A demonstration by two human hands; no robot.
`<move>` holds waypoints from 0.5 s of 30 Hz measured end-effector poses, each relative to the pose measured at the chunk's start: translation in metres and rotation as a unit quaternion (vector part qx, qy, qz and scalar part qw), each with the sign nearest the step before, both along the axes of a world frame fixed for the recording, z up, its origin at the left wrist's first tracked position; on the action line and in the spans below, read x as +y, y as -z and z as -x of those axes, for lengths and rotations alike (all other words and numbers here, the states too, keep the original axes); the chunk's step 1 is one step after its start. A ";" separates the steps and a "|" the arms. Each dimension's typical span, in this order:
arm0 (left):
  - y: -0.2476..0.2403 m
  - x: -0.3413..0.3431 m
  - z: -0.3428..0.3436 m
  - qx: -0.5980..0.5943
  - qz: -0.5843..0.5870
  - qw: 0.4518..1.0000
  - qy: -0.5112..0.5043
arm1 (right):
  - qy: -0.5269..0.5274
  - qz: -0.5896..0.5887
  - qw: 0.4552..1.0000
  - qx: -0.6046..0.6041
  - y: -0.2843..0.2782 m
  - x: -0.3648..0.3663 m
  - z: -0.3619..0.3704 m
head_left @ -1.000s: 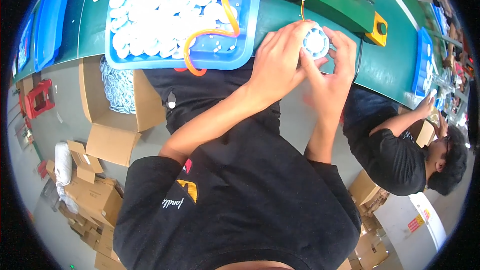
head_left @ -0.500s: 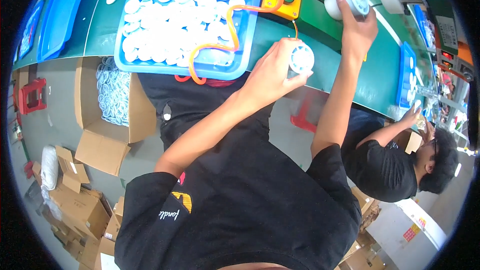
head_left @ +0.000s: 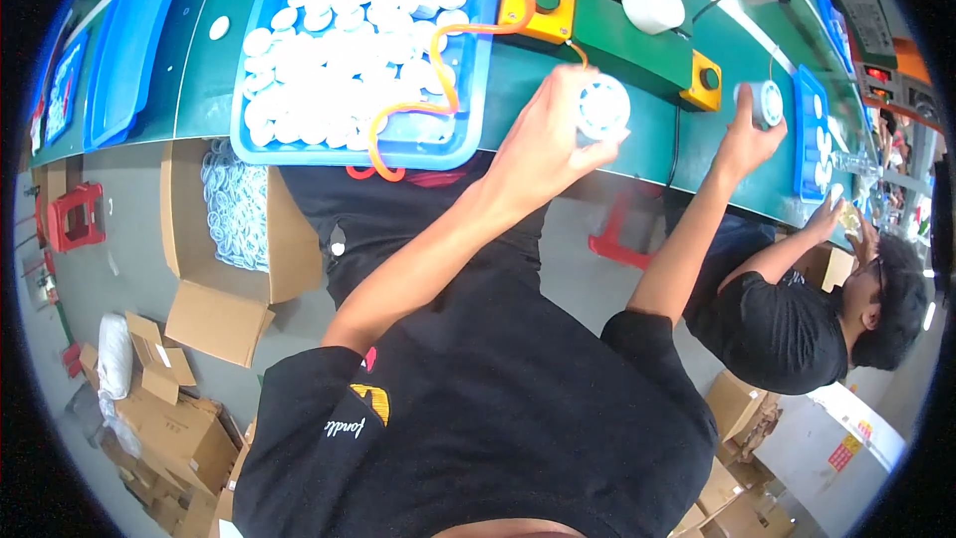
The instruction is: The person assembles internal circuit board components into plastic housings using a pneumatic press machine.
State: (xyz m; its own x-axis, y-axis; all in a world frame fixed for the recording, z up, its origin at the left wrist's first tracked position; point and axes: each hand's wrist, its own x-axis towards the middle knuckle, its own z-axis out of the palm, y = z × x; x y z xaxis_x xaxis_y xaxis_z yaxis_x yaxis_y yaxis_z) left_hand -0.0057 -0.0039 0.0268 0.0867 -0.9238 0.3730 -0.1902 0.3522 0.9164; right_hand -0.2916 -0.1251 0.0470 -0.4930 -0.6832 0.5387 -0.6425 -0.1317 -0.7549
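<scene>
My left hand (head_left: 546, 132) is closed around a white round plastic part (head_left: 603, 108) with slots in its face, held over the front edge of the green table. Farther right, my right hand (head_left: 749, 147) grips a similar white slotted part (head_left: 768, 104), its fingers wrapped round the side. Between and beyond my hands, a white round holder (head_left: 653, 5) sits on a green machine block (head_left: 627, 45). To the left of my left hand stands a blue tray (head_left: 461, 151) heaped with white round caps (head_left: 349, 60).
An orange air hose (head_left: 435, 65) curls across the tray. Yellow button boxes (head_left: 539, 8) flank the green block. A small blue tray (head_left: 809, 179) lies at the right, near a seated co-worker (head_left: 787, 329). Below the table, a cardboard box (head_left: 297, 249) holds pale rings.
My right hand has moved right, carrying its white part away from the round holder on the green block. The left hand keeps its part in nearly the same place.
</scene>
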 end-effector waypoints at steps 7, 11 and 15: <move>-0.072 -0.121 0.010 -0.018 0.160 0.985 -0.063 | 0.088 -0.066 0.987 0.114 0.044 0.009 0.048; -0.077 -0.139 0.014 -0.024 0.051 0.998 0.009 | 0.097 -0.067 0.982 0.147 0.038 0.009 0.042; -0.082 -0.130 0.019 -0.029 -0.016 0.999 -0.007 | 0.098 -0.107 0.985 0.088 0.038 0.013 0.047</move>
